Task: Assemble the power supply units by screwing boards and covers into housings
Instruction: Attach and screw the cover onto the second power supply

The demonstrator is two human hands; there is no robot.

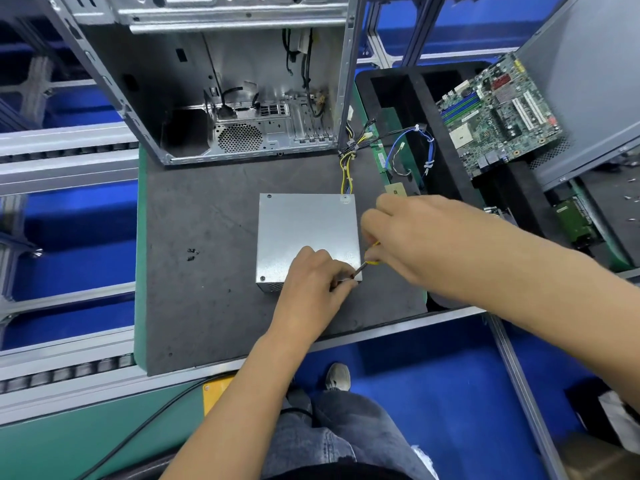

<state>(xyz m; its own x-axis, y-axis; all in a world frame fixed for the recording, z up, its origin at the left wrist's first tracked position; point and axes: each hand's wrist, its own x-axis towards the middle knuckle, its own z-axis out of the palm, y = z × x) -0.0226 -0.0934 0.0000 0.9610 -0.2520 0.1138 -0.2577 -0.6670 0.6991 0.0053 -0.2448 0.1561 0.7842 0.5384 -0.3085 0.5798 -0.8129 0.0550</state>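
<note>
Power supply unit (306,237) sits on the dark mat (201,306) in front of me, cover side up, a screw visible in its near-left corner and another at the far-left corner. My left hand (313,289) rests on the near-right part of the cover, fingers curled, pinching around the screwdriver tip at the near-right corner. My right hand (426,244) grips the screwdriver (367,263), mostly hidden under the hand; only a bit of yellow handle and dark shaft show, slanting down to that corner. Hands are close together, nearly touching at the tool. Whether a screw is under the tip, cannot tell.

Yellow-black cable bundle (346,168) runs from the unit's far-right corner toward the open computer case (221,98) standing at the far side of the mat. Loose screws (192,254) lie on the mat left of the unit. Right of the mat, a black foam tray (429,98) holds a blue cable (424,143) and a motherboard (498,112) leaning tilted.
</note>
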